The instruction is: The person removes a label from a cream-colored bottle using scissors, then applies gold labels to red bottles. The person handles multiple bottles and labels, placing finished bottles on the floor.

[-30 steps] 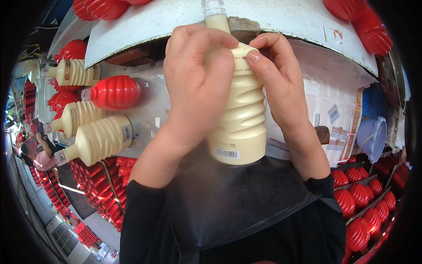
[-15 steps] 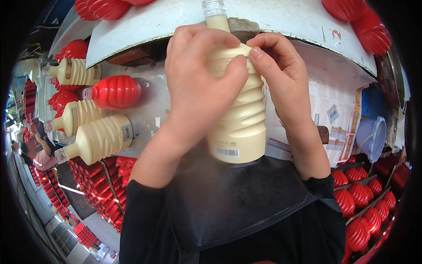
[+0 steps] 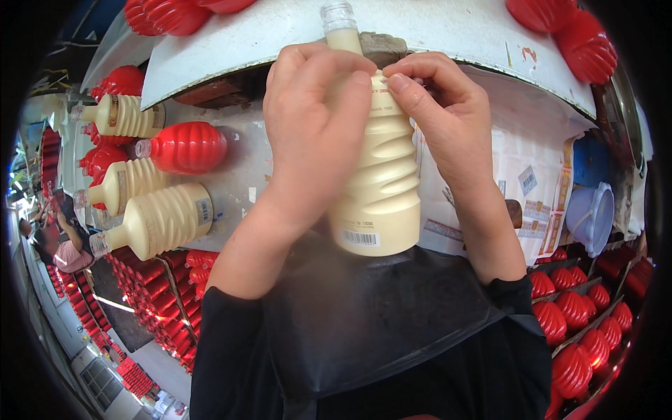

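Observation:
A cream bottle (image 3: 385, 185) with swirled ridges lies in front of me, its clear neck pointing away and its barcoded base toward my black apron. My left hand (image 3: 315, 115) curls over the left side of its shoulder, with the thumb blurred and partly hidden. At the right of the shoulder, my right hand (image 3: 448, 105) has thumb and forefinger pinched together close to the left fingertips. Whatever lies in that pinch is too small to make out. Printed lettering shows on the bottle just below the fingers.
A brown block (image 3: 381, 49) sits beside the bottle's neck, under a white curved board (image 3: 448, 28). To the left lie a red bottle (image 3: 187, 147) and several cream bottles (image 3: 168, 220). At right hangs a lilac bucket (image 3: 591, 217), above racks of red bottles (image 3: 570, 371).
My left thumb has drawn back from the bottle's front toward the left. The bottle has shifted slightly leftward and away, and more of its shoulder lettering shows. My right hand keeps its pinch.

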A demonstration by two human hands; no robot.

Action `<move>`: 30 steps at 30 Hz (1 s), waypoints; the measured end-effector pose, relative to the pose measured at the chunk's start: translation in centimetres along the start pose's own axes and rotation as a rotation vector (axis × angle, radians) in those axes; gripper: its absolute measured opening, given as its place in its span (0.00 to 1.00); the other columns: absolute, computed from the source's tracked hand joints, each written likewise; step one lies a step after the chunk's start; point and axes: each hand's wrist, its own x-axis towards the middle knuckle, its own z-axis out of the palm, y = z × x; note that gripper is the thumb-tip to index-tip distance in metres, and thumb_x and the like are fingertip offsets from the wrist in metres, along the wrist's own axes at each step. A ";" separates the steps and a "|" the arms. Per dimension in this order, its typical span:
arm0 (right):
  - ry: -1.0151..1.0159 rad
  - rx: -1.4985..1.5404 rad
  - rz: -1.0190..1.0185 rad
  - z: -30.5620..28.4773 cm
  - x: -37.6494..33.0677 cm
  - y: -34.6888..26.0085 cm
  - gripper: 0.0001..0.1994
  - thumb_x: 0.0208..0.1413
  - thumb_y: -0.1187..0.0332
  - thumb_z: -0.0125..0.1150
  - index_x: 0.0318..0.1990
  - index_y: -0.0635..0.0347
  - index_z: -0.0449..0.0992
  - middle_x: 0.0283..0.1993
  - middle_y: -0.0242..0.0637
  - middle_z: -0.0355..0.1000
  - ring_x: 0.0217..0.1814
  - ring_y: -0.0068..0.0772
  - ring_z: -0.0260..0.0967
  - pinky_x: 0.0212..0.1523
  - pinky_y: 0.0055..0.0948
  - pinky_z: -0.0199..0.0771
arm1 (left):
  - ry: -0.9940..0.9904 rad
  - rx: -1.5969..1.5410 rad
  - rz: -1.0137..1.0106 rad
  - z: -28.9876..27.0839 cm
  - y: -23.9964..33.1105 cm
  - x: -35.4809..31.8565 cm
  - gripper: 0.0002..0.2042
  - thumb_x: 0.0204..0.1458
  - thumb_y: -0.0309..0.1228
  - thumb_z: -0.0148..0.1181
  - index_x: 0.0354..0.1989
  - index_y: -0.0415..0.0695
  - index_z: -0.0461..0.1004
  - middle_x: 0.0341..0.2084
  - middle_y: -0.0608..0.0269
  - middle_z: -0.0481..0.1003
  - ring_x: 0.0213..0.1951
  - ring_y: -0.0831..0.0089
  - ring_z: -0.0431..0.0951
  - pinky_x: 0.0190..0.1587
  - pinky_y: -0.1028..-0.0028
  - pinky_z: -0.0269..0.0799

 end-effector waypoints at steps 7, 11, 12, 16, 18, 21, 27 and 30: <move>0.026 -0.048 -0.086 0.0 0.1 0.4 0.04 0.64 0.75 0.66 0.42 0.68 0.81 0.49 0.32 0.73 0.46 0.19 0.71 0.47 0.20 0.72 | -0.040 0.022 0.067 -0.6 0.0 0.3 0.08 0.54 0.31 0.62 0.38 0.44 0.85 0.38 0.56 0.75 0.44 0.57 0.74 0.51 0.61 0.69; 0.059 -0.019 -0.079 0.1 -0.2 0.1 0.05 0.61 0.73 0.67 0.40 0.66 0.82 0.46 0.33 0.75 0.45 0.22 0.72 0.47 0.23 0.72 | -0.168 0.165 0.139 -1.7 0.5 0.4 0.10 0.57 0.26 0.63 0.45 0.38 0.83 0.44 0.58 0.75 0.49 0.68 0.76 0.56 0.71 0.69; 0.076 -0.005 -0.077 0.1 -0.3 -0.1 0.05 0.59 0.73 0.68 0.39 0.65 0.83 0.44 0.33 0.76 0.44 0.22 0.73 0.47 0.25 0.73 | -0.173 0.171 0.143 -1.8 0.6 0.4 0.10 0.56 0.27 0.63 0.44 0.38 0.83 0.44 0.58 0.75 0.49 0.68 0.76 0.56 0.71 0.70; 0.119 0.018 -0.029 0.3 -0.5 -0.5 0.07 0.58 0.72 0.68 0.41 0.65 0.84 0.44 0.34 0.77 0.43 0.22 0.72 0.46 0.24 0.73 | -0.172 0.221 0.143 -1.7 0.8 0.6 0.09 0.56 0.26 0.64 0.43 0.37 0.84 0.42 0.57 0.77 0.47 0.68 0.77 0.53 0.71 0.71; 0.096 -0.008 0.001 0.3 -0.4 -0.6 0.07 0.58 0.72 0.69 0.42 0.64 0.85 0.44 0.33 0.77 0.43 0.21 0.72 0.45 0.24 0.73 | -0.155 0.182 0.115 -1.6 0.8 0.8 0.09 0.56 0.25 0.64 0.43 0.36 0.84 0.40 0.57 0.78 0.46 0.68 0.78 0.52 0.72 0.72; 0.048 -0.071 0.035 -0.1 -0.2 -0.9 0.08 0.58 0.71 0.69 0.43 0.63 0.86 0.42 0.33 0.78 0.42 0.21 0.73 0.44 0.25 0.73 | -0.152 0.160 0.090 -1.6 0.8 1.0 0.09 0.57 0.23 0.63 0.43 0.36 0.84 0.39 0.57 0.79 0.44 0.70 0.79 0.51 0.73 0.73; -0.075 -0.100 0.005 -0.9 1.0 -1.0 0.06 0.62 0.73 0.69 0.42 0.67 0.85 0.44 0.30 0.76 0.41 0.18 0.71 0.44 0.21 0.72 | -0.161 0.170 0.051 -1.9 1.1 1.0 0.09 0.57 0.24 0.62 0.43 0.36 0.84 0.40 0.58 0.79 0.44 0.70 0.79 0.51 0.73 0.73; -0.041 -0.086 0.059 -0.7 1.2 -1.0 0.05 0.61 0.74 0.69 0.39 0.67 0.85 0.43 0.30 0.76 0.41 0.18 0.71 0.44 0.20 0.72 | -0.171 0.149 0.037 -2.1 1.1 1.1 0.10 0.56 0.25 0.62 0.43 0.36 0.84 0.40 0.58 0.79 0.45 0.70 0.79 0.51 0.73 0.73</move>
